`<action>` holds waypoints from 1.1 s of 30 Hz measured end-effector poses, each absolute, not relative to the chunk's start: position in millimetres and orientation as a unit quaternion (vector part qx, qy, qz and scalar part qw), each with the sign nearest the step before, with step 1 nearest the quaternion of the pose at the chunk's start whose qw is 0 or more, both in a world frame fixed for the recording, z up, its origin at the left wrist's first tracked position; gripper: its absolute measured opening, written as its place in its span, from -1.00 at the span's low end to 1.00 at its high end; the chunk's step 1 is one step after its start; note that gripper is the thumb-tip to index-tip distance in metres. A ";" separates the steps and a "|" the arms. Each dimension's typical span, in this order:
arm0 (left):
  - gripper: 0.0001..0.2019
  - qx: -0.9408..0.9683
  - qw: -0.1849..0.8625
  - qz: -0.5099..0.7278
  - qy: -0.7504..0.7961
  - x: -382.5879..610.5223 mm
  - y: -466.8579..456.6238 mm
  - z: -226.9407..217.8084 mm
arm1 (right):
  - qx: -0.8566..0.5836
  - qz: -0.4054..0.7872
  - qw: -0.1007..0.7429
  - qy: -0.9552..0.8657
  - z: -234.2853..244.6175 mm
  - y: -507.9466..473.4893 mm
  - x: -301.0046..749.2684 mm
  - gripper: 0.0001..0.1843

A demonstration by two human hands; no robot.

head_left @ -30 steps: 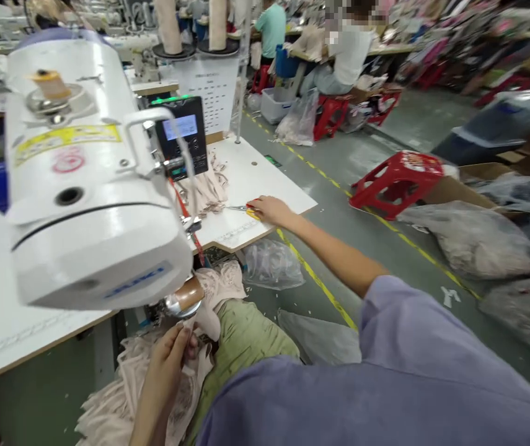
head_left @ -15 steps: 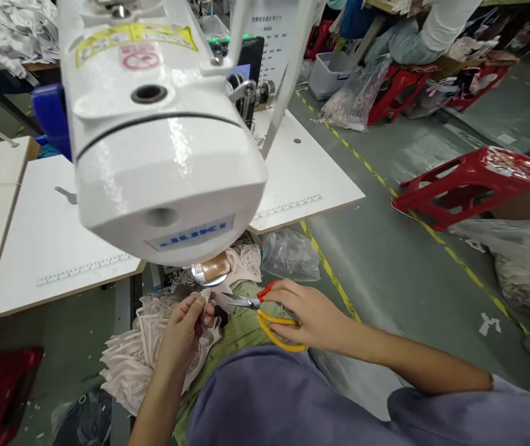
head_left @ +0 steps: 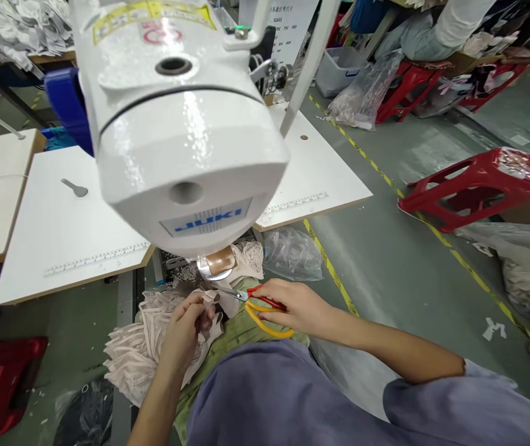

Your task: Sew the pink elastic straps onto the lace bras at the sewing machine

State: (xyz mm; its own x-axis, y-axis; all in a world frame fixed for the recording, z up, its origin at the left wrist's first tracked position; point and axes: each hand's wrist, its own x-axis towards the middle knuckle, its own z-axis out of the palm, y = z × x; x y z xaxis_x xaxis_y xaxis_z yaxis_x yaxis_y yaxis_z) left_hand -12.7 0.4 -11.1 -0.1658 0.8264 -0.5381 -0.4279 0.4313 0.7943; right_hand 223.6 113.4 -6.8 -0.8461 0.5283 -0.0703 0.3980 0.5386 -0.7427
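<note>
My left hand (head_left: 192,314) pinches a bit of pale pink lace garment (head_left: 209,296) just in front of the sewing machine. In my right hand (head_left: 298,303) is a pair of scissors (head_left: 268,317) with one red and one yellow handle; the fingers are wrapped through the loops. Its blades point left, their tips close to the fabric by my left fingers. Whether the tips touch the cloth I cannot tell. A pile of pale pink lace garments (head_left: 141,347) hangs beside my left forearm, over my lap. The sewing machine head (head_left: 190,161) looms above both hands.
White table panels (head_left: 69,223) with printed rulers flank the machine. A clear plastic bag (head_left: 292,254) lies right of the needle area. On the floor to the right stands a red stool (head_left: 483,186). Another person's arm (head_left: 460,28) shows at the upper right.
My right hand and the scissors have shifted left, bringing the blades nearer to the cloth and with the handles closer together. My left hand keeps its pinch. The view has turned slightly.
</note>
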 end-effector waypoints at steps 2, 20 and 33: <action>-0.77 0.164 0.620 0.513 0.570 -14.1 -0.2 -12.3 | -0.301 0.410 0.097 -0.856 -5.8 111.6 226.8 -0.65; -0.66 0.246 0.521 0.500 0.647 -16.8 -1.5 -14.2 | -0.299 0.468 0.080 -0.828 -6.6 110.7 186.9 -0.55; -0.65 0.178 0.519 0.553 0.627 -12.6 -4.8 -22.1 | -0.333 0.388 0.063 -0.857 1.3 137.3 220.9 -0.69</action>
State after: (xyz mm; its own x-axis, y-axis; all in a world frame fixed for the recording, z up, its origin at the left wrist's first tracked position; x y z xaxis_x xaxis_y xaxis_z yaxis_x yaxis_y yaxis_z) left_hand -12.6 -4.8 -22.1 -0.3973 0.7971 -0.4548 -0.3512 0.3258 0.8778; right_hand 220.9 137.3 1.3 -0.7705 0.6193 -0.1510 0.5221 0.4770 -0.7070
